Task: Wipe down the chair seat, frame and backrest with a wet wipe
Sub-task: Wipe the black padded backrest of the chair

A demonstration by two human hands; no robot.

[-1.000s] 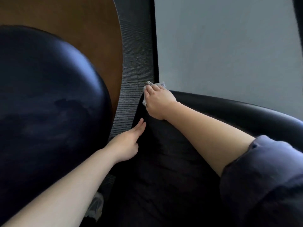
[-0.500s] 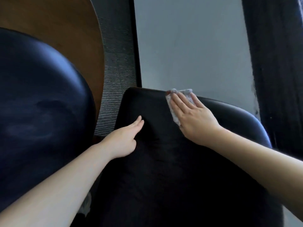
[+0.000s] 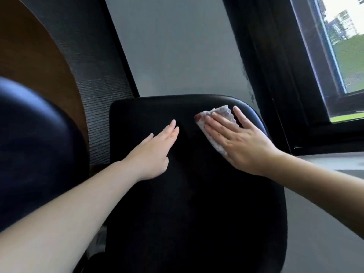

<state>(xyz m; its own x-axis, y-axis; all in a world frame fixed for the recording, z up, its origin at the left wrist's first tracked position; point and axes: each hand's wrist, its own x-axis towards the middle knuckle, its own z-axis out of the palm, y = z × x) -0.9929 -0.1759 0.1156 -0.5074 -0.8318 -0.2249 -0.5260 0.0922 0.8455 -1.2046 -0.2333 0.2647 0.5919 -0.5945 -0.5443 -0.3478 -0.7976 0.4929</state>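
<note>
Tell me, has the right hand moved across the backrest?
Yes: right hand and wet wipe went rightward along the backrest top, from left corner toward right corner.

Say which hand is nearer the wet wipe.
Right. The right hand lies flat on the wet wipe, pressing it to the backrest; the left hand rests on the backrest to the wipe's left, not touching it.

the one view comes from the person's head, facing forward and a little down, close over the black chair backrest [image 3: 177,203], which fills the near centre. both forearms enter from the bottom corners, and the left hand [image 3: 155,152] and right hand [image 3: 238,144] sit mid-frame. a window [image 3: 346,56] shows far right, a second dark chair [image 3: 35,154] near left.
</note>
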